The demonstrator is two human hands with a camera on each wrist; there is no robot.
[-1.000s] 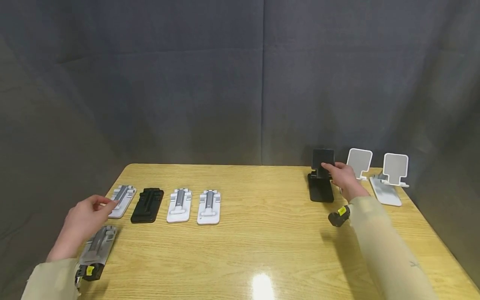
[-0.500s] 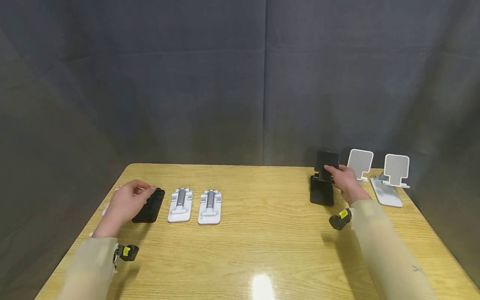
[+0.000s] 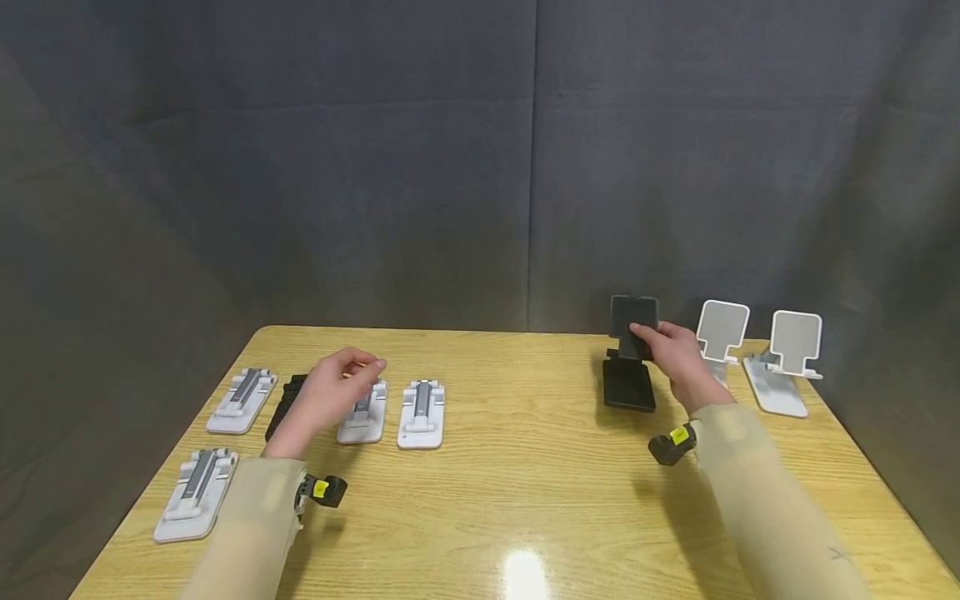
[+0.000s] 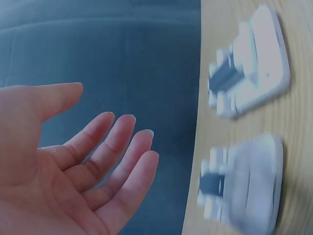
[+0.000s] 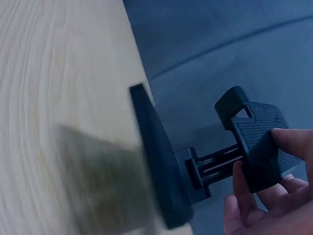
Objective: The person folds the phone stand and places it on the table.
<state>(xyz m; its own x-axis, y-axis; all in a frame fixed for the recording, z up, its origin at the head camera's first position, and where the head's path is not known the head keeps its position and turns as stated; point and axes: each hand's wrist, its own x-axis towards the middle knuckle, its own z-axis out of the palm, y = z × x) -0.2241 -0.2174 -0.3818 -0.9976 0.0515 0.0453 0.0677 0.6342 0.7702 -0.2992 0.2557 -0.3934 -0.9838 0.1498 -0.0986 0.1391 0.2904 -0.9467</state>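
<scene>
My right hand (image 3: 678, 358) pinches the upper plate of a black phone stand (image 3: 628, 385), thumb on the plate's front and fingers behind. The stand is unfolded, and in the right wrist view its base (image 5: 159, 161) is tilted above the wood, casting a shadow. My left hand (image 3: 330, 396) holds nothing; its fingers are loosely bent in the left wrist view. It hovers over the row of folded stands, partly covering a folded black stand (image 3: 283, 408) and a folded white stand (image 3: 363, 421). Another folded white stand (image 3: 421, 417) lies just right of it.
Two more folded white stands (image 3: 242, 402) lie at the left, one nearer the front. Two unfolded white phone stands (image 3: 795, 342) stand at the right, one partly behind my right hand. A dark curtain (image 3: 450, 208) hangs behind the wooden table (image 3: 510, 467).
My left hand has moved right, from over the leftmost folded stands to over the black and white ones. The unfolded black stand, gripped throughout, has shifted left with my right hand.
</scene>
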